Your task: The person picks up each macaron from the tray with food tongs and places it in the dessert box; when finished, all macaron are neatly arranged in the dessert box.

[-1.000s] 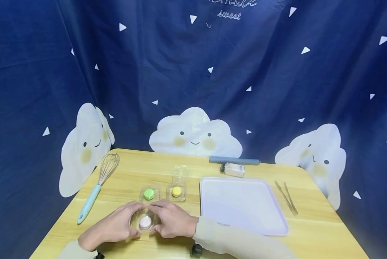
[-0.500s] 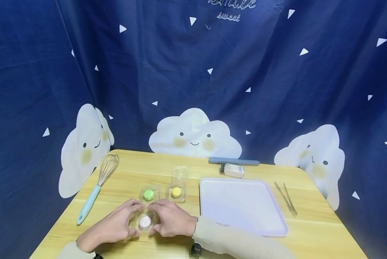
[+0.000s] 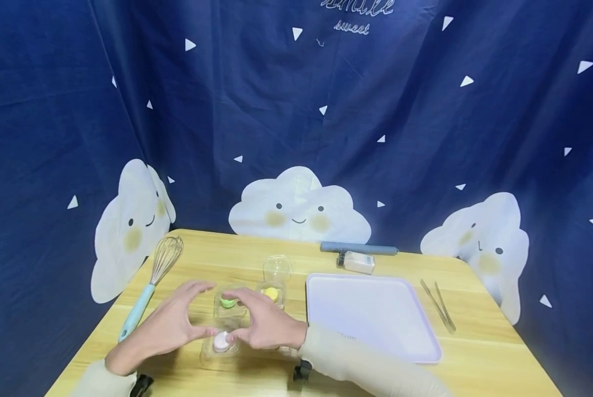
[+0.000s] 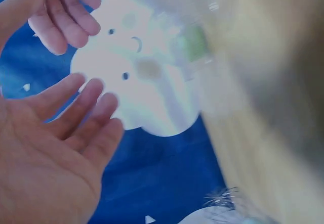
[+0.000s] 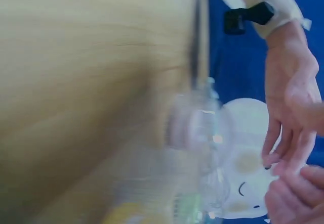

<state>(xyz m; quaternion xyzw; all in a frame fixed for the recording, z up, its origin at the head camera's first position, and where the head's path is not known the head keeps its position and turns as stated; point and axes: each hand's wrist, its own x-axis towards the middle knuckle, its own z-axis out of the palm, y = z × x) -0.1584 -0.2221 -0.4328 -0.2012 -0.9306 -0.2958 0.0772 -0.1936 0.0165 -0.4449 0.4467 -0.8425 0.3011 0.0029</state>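
A pale pinkish-white macaron [image 3: 221, 342] sits in a small clear plastic box [image 3: 219, 361] near the front of the table. Over the box's left side hovers my left hand [image 3: 172, 322], thumb and fingers spread in a loose arc and holding nothing. From the right my right hand [image 3: 267, 324] mirrors it, its thumb overlapping the macaron's edge in the head view. Behind are a green macaron [image 3: 227, 302], partly covered by the right fingers, and a yellow macaron [image 3: 271, 294], each in a clear box. The left wrist view shows the left hand's [image 4: 55, 153] relaxed fingers.
A whisk [image 3: 150, 286] with a light blue handle lies at the left. To the right are a lilac-rimmed white tray [image 3: 371, 314] and metal tongs [image 3: 439, 306]. A small jar [image 3: 358, 262] and a blue-grey roll [image 3: 358, 247] lie at the back.
Both hands have lifted off the front box and drawn apart, the left moving up and leftward. The box with the pale macaron stays on the table, now showing more between them.
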